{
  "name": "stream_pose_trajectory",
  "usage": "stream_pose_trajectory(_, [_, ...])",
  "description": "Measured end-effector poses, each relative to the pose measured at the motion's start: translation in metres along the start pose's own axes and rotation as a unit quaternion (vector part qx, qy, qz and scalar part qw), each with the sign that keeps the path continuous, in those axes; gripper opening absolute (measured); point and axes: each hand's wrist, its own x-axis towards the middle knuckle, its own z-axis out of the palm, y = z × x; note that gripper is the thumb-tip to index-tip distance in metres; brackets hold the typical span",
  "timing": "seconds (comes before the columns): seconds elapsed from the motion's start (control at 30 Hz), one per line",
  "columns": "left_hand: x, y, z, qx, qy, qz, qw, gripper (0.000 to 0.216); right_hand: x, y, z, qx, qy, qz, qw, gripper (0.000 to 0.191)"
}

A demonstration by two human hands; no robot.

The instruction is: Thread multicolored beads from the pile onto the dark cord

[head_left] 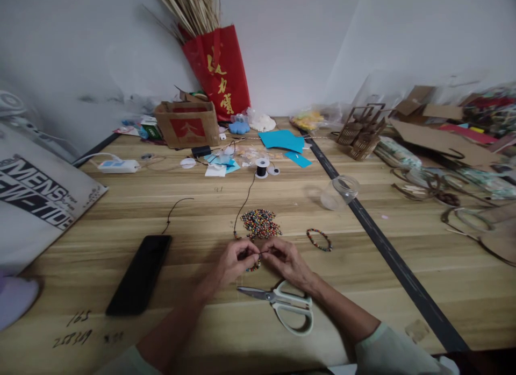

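Observation:
Pinched fingers of my left hand (pixel 238 258) and my right hand (pixel 285 258) meet over the table, holding a thin dark cord (pixel 263 252) between them. Below the fingertips hangs a short string of colourful beads (pixel 253 266), partly hidden by my left hand. Just beyond my hands lies a loose pile of small multicoloured beads (pixel 261 224). Black cord (pixel 244 204) runs from a spool (pixel 262 168) down to beads beside the pile. A beaded bracelet (pixel 319 239) rests to the right. Scissors (pixel 278 299) with pale handles lie close below my right hand.
A black phone (pixel 140 275) and a cord scrap (pixel 173 211) lie to the left. A clear plastic cup (pixel 341 192) is tipped over at right. Blue paper (pixel 282 140), a cardboard box (pixel 187 125) and a red bag (pixel 220 71) stand or lie at the back.

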Motion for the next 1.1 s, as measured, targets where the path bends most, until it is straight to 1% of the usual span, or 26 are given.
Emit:
stream_pose_trajectory(0.17, [0.0, -0.003, 0.001, 0.004, -0.009, 0.003, 1.0, 0.013, 0.0, -0.001, 0.0, -0.008, -0.005, -0.009, 1.0, 0.018])
stream_pose_trajectory(0.43, [-0.001, 0.001, 0.001, 0.011, -0.038, 0.024, 0.999, 0.005, -0.002, 0.001, 0.003, 0.009, -0.019, 0.012, 1.0, 0.023])
stream_pose_trajectory(0.63, [-0.001, 0.009, 0.001, 0.023, -0.029, 0.024, 0.999, 0.006, -0.001, -0.002, 0.003, 0.004, -0.016, 0.019, 1.0, 0.025])
stream_pose_trajectory(0.87, [-0.001, 0.006, 0.003, -0.017, -0.028, -0.01, 0.999, 0.011, -0.001, 0.003, 0.001, 0.019, -0.006, 0.028, 0.999, 0.026])
stream_pose_trajectory(1.1, [-0.001, 0.008, 0.003, -0.011, -0.016, 0.004, 1.0, 0.005, -0.001, 0.0, 0.001, -0.005, -0.019, 0.016, 1.0, 0.025])
